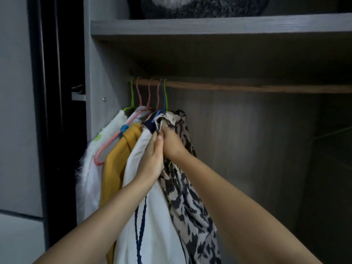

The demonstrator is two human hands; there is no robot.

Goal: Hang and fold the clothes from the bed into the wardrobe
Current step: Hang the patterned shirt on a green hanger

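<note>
Wardrobe (106,60) fills frame, shelf (219,25) across top, rail (247,88) below it at centre. Five garments hang bunched at rail's left end: fluffy white one (89,168), mustard top (114,168), white garment (162,216), patterned dress (190,206) rightmost. Pink hanger (106,147) juts out lower left. Left hand (151,161) and right hand (172,143) meet at frame centre, touching, fingers pinching patterned dress fabric near blue hanger (159,113).
</note>
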